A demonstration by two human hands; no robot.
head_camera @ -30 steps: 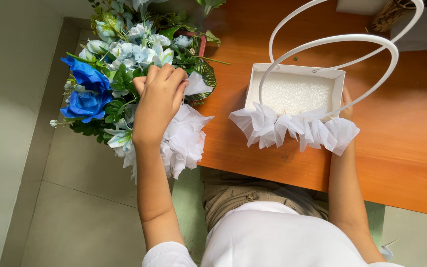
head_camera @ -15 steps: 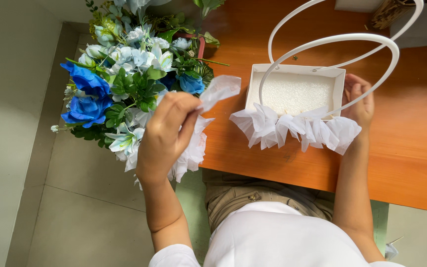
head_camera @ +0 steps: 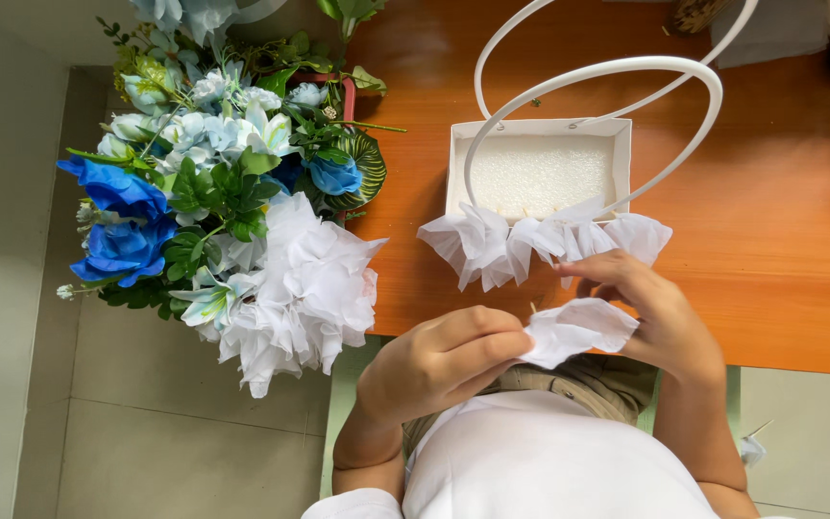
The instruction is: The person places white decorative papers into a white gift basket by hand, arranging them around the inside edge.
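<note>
Your left hand (head_camera: 439,360) has come away from the flower bunch and now sits close in front of you, fingers curled and pinched on one end of a white crumpled paper piece (head_camera: 576,329). A moment ago that hand was up among the blooms, so the piece looks to have been brought over from there. Your right hand (head_camera: 647,312) has left the far side of the basket and now meets the left, its fingers loosely bent around the other end of the same piece, so both hands share it between them, just above the near edge of the orange worktop (head_camera: 780,240). Just beyond your hands stands the white basket (head_camera: 538,173) with its looped handles, and a white ruffle (head_camera: 540,242) already runs along its near wall, almost touching your right fingertips. Off to the left of your left hand, well apart, the bunch of blue and white flowers (head_camera: 232,202) lies untouched. Judging by this, the fetching is done and the piece is being shaped next to the ruffle.
</note>
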